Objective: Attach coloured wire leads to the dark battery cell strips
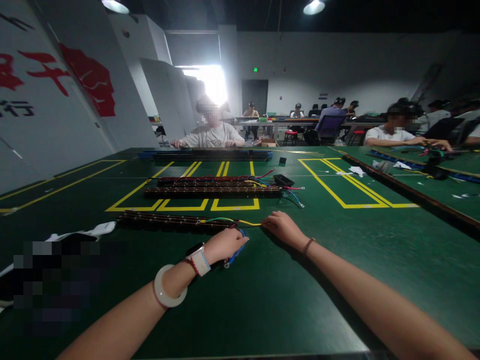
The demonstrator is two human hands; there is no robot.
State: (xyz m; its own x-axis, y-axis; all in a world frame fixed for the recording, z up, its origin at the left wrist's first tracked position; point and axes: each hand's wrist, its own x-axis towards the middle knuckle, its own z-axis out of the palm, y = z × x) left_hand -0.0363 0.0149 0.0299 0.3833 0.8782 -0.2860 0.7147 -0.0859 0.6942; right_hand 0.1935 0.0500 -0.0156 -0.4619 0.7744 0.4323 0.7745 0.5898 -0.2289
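A long dark bar with wires (161,220) lies on the green table in front of me. My left hand (225,245) is closed at the bar's right end, around blue wires (237,254) that stick out below the fingers with a ring terminal. My right hand (281,227) pinches the end of a yellow-green wire (249,223), stretched rightward from the bar. The fingertips hide that wire's end. A watch and a pale bangle circle my left wrist; a thin bracelet is on the right.
More dark bars (213,192) with loose wires lie beyond, near a small black part (283,179). Another long bar (408,192) runs along the right. At left sits a dark object with white cloth (101,229). Co-workers sit across the table (210,290).
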